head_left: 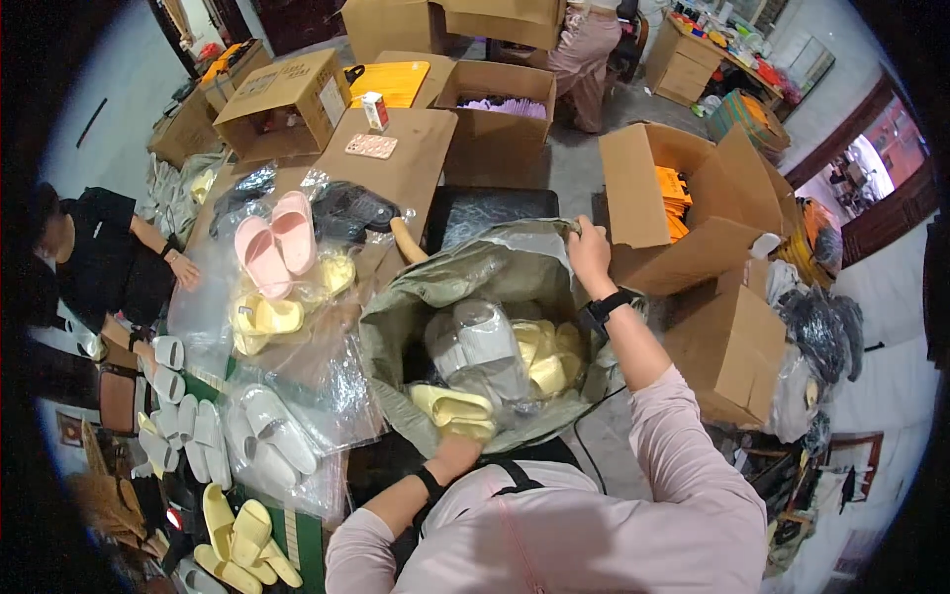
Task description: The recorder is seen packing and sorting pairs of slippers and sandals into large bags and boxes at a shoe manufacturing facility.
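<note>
A large grey-green woven sack (396, 307) stands upright in front of me with its mouth wide. My right hand (590, 252) grips the sack's far right rim. Over the near rim reaches my left hand (457, 452), closed on the near end of a bagged pair of yellow slippers (452, 404); its fingertips are hidden. Deeper in the sack lie grey slippers (477, 346) in clear plastic and more yellow slippers (544, 356) to their right.
On the left table are pink slippers (277, 243), bagged yellow slippers (265, 319), black slippers (356, 210), white slippers (275, 431) and loose yellow slippers (247, 540). A co-worker's hand (182, 269) rests at the far left. Cardboard boxes (623, 188) stand to the right and behind.
</note>
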`<state>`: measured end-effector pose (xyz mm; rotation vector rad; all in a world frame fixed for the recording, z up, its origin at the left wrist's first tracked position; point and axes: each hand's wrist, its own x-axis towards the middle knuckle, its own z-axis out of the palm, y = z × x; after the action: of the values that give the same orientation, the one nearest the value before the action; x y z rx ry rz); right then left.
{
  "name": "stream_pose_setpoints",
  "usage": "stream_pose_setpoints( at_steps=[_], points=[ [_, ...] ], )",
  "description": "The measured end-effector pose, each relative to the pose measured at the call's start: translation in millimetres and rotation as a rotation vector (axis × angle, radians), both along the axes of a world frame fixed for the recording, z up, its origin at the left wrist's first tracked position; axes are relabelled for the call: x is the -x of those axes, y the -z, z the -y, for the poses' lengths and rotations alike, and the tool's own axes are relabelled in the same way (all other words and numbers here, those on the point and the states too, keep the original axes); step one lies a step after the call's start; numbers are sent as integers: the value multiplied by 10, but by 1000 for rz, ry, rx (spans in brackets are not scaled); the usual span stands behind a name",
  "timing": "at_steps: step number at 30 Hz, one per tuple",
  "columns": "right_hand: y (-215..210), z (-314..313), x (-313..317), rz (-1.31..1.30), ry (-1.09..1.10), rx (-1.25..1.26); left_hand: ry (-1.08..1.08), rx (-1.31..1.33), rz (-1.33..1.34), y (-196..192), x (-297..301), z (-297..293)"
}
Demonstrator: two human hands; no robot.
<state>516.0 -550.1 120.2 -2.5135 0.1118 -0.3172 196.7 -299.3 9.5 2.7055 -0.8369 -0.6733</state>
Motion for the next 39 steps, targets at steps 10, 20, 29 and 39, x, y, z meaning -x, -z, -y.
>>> stream_pose_setpoints(
  at_steps=[10, 20, 29, 39],
  points=[
    [-141, -46, 71, 101, -82, 191, 152, 31, 5, -1102, 24, -176],
    [-145, -67, 557, 246, -2, 394, 354, 212, -22, -1655, 428, -596],
    [-121, -548, 1198, 340, 183, 651, 393, 280, 396, -1178, 419, -635],
    [-130, -928, 3197, -1093, -1135, 224, 166, 278, 77, -1150, 341, -711]
  ],
)
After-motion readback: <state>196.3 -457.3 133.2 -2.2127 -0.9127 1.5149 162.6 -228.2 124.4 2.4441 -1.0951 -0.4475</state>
